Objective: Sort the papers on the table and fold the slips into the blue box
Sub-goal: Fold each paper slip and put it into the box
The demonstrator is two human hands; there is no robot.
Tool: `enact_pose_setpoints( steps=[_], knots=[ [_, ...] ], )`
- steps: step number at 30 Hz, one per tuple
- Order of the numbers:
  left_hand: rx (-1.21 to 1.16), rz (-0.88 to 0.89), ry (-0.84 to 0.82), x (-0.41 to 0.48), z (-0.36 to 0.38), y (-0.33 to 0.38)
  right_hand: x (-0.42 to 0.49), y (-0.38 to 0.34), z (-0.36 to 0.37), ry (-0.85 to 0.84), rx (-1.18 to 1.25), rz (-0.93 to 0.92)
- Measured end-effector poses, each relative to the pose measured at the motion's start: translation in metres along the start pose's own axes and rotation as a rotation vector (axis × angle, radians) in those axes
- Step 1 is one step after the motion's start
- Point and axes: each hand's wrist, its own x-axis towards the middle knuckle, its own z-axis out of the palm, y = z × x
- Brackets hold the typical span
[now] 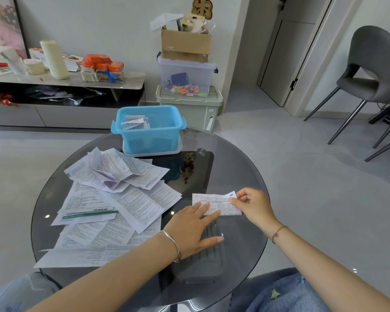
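The small white printed slip (217,203) lies lengthwise left-to-right; left hand (193,228) presses it flat (fingers spread), right hand (253,204) pinches its right end.

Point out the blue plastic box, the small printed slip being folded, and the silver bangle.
Blue plastic box (151,140): head view, front wall.
Small printed paper slip (223,207): head view, middle of the sheet.
Silver bangle (175,244): head view, band across the left wrist.
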Motion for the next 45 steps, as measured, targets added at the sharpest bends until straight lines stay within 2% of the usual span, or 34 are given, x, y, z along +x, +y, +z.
enact_pose_setpoints(
  steps=[6,8,11,13,16,20,33,45],
  knots=[
    [0.033,-0.014,-0.029,0.0,-0.001,0.002,-0.001,-0.002,0.0,0.012,-0.017,0.0],
    [0.04,-0.017,-0.038,0.001,-0.003,0.003,-0.007,-0.003,0.0,0.051,-0.092,-0.077],
    [0.056,-0.014,-0.045,0.002,-0.004,0.003,-0.019,-0.006,-0.004,0.147,-0.377,-0.432],
    [0.067,-0.005,-0.043,0.002,-0.004,0.002,-0.03,-0.008,-0.005,0.145,-0.531,-0.692],
    [0.08,0.002,-0.038,0.001,-0.002,0.0,-0.045,-0.008,-0.003,0.031,-0.606,-0.854],
    [0.122,0.009,-0.06,0.0,0.002,0.003,-0.051,0.0,0.0,-0.029,-0.656,-0.831],
    [0.197,-0.009,-0.124,-0.016,-0.025,-0.012,-0.052,-0.004,-0.002,-0.047,-0.749,-0.809],
    [0.103,-0.004,-0.117,-0.025,-0.021,-0.02,-0.051,-0.015,0.022,-0.131,-0.726,-0.904]
  ],
)
